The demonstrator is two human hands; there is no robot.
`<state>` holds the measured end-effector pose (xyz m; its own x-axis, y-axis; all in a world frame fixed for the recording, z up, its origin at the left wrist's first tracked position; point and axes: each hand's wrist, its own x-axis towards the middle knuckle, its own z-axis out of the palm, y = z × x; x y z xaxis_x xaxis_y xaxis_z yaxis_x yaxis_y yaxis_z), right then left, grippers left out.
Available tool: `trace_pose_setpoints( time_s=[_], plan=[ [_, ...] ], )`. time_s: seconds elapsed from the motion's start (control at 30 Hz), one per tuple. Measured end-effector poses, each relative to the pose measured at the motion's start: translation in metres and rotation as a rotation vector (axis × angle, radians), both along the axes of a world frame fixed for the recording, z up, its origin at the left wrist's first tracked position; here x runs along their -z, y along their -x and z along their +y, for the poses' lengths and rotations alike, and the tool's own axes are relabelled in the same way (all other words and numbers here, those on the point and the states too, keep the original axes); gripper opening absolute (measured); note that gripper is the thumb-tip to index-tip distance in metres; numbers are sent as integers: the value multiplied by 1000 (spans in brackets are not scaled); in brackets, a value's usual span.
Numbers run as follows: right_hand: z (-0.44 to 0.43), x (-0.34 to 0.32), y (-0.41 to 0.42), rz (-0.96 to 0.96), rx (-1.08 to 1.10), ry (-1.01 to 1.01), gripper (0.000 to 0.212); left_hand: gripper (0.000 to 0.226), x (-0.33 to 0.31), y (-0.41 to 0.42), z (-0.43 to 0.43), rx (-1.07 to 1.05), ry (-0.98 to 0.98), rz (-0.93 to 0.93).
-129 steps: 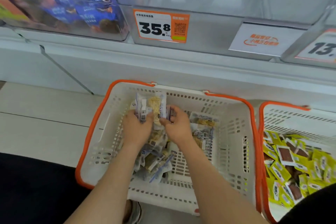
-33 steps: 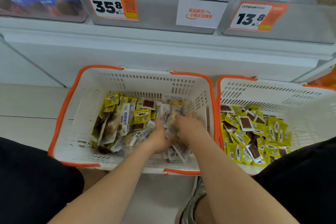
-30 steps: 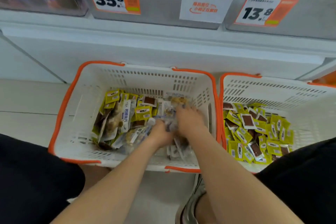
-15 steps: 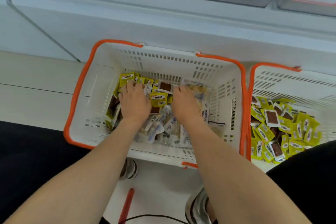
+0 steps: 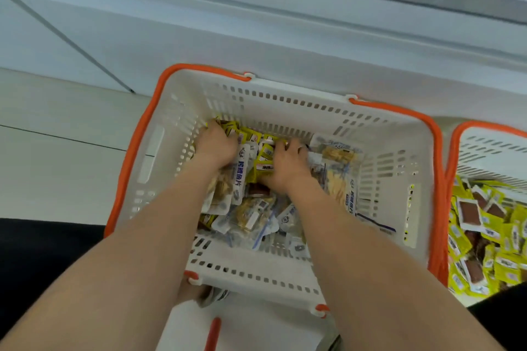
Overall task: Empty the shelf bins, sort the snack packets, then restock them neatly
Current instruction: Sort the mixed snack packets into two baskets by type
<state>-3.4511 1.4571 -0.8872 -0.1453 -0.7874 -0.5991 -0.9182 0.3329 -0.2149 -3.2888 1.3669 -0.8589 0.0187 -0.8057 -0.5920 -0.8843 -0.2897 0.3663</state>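
Floor-level basket (image 5: 395,151) holds mixed snack packets (image 5: 251,216); left hand (image 5: 216,145) and right hand (image 5: 288,164) dig in, grip unclear.

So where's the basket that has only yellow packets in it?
In the head view, the yellow-packet basket sits at the far right edge, partly cut off, right beside the middle basket of mixed packets.

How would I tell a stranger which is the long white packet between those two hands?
Find the white slotted plastic basket with orange handles in the middle. Between the left hand and right hand lies a long white packet. Unlike the small yellow packets beside it, it carries large blue lettering down its length.
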Motion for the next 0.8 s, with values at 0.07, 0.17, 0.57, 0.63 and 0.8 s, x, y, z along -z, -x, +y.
trace_pose_setpoints(
  time_s=[0.07, 0.17, 0.57, 0.63, 0.8],
  plan=[
    [2, 6, -3, 1, 4, 18, 112, 74, 11, -1, 6, 114, 42, -58],
    [7, 17, -2, 0, -25, 94, 122, 71, 29, 3, 8, 306, 105, -40],
    [14, 24, 7, -89, -97, 203, 100, 114, 14, 18, 1, 736, -99, -200],
    [14, 20, 10, -176, -53, 178, 94, 104, 9, 18, 1, 763, -81, -178],
    [12, 6, 18, -398, 81, 207, 61, 78, -21, 16, 0, 821, -42, -188]
  ],
)
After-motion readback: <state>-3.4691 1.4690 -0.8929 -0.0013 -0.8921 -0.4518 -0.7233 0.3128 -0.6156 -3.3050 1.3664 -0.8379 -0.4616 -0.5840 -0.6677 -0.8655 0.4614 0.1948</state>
